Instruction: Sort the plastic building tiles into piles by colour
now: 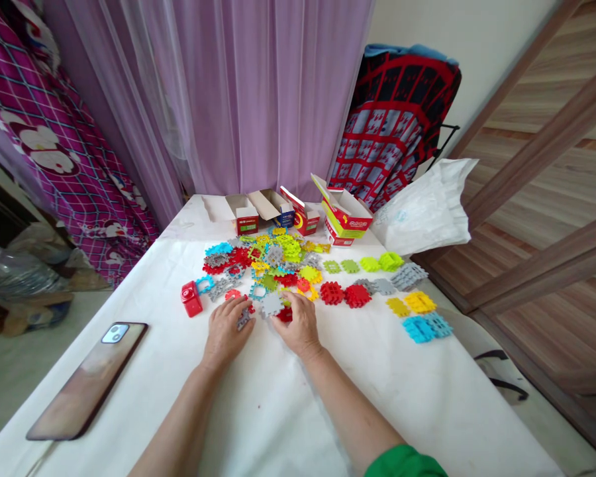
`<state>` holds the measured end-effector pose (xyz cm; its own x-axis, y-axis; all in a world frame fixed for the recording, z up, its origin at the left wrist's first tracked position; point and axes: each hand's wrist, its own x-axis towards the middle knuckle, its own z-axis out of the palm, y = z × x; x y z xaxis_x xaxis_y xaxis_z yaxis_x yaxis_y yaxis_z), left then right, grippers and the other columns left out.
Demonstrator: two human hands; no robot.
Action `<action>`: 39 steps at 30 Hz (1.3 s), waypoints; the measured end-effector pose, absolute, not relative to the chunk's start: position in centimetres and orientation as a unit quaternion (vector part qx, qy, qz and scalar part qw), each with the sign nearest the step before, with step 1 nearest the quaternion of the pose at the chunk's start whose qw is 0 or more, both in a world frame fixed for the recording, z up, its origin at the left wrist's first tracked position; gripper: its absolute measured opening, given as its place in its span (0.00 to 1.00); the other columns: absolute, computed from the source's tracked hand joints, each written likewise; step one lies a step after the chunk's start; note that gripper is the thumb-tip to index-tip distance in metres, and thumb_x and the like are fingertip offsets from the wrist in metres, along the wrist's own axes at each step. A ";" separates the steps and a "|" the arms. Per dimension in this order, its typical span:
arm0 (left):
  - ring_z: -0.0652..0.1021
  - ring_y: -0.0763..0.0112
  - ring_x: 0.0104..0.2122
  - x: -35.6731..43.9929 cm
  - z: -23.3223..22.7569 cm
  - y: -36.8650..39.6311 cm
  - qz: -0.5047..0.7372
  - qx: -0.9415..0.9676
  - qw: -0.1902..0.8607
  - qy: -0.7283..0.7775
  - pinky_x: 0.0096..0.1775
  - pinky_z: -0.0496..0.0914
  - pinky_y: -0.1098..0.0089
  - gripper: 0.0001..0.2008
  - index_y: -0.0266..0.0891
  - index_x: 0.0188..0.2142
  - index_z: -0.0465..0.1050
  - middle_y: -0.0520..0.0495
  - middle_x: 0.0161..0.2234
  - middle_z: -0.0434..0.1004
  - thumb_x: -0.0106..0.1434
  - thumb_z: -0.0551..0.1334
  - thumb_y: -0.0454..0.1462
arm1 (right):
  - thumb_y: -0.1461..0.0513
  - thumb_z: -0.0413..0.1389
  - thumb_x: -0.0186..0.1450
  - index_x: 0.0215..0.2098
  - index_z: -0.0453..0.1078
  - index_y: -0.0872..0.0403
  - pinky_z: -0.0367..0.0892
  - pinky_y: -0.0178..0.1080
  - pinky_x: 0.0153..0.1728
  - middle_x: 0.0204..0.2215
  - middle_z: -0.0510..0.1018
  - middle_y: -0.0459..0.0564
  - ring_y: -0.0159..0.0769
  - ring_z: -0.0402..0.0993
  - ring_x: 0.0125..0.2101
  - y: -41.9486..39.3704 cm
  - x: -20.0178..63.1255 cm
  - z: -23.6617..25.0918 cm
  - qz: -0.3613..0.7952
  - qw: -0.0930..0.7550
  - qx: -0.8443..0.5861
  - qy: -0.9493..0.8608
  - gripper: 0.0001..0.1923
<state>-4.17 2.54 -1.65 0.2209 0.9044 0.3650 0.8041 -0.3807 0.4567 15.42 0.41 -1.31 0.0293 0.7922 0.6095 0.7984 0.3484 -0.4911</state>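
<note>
My left hand [225, 332] rests at the near edge of a heap of plastic gear-shaped building pieces. Its fingers are apart and bent over a dark grey gear piece [244, 318]. Opposite it, my right hand [300, 326] has thumb and fingertips at the edge of a light grey gear piece [272, 304], which it seems to pinch. Partly under those fingers lies a red gear piece [285, 315]. Behind both hands spreads the mixed heap [268, 255] in red, grey, blue, yellow and green. A red block [191, 299] stands left of it.
Sorted by colour on the right are green stacks [390, 261], red stacks [357, 296], grey stacks [409, 276], yellow stacks [420, 303] and blue stacks [422, 328]. Opened cartons [348, 218] line the back, beside a white bag [427, 209]. A phone [88, 381] with a cable lies left.
</note>
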 end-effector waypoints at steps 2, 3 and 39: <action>0.72 0.53 0.55 -4.1 -1.6 2.4 0.305 0.776 0.082 0.545 0.55 0.64 0.49 0.17 0.46 0.48 0.75 0.45 0.53 0.76 0.61 0.60 0.44 | 0.60 0.61 0.57 0.53 0.64 0.53 0.63 0.48 0.52 0.46 0.76 0.55 0.45 0.69 0.48 0.3 15.4 -1.3 -0.004 0.444 -0.552 -0.706 0.26; 0.71 0.53 0.56 -4.0 -1.6 2.3 0.312 0.777 0.082 0.541 0.55 0.63 0.49 0.16 0.47 0.47 0.75 0.45 0.53 0.76 0.62 0.59 0.45 | 0.60 0.61 0.56 0.54 0.64 0.53 0.63 0.48 0.52 0.46 0.76 0.54 0.44 0.69 0.49 0.2 15.4 -1.3 -0.005 0.450 -0.543 -0.709 0.27; 0.69 0.55 0.58 -3.9 -0.6 2.5 0.411 0.759 0.179 0.473 0.57 0.61 0.48 0.18 0.44 0.41 0.75 0.44 0.49 0.78 0.66 0.51 0.48 | 0.51 0.63 0.55 0.53 0.66 0.53 0.64 0.47 0.48 0.46 0.75 0.56 0.46 0.70 0.46 -2.5 19.0 3.1 -0.004 0.322 -0.596 -0.736 0.31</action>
<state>-3.95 2.48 -0.56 0.2163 0.8642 0.4543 0.5704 -0.4895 0.6595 19.05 -2.51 3.09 -0.0836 0.8743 0.4782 0.8795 0.2903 -0.3771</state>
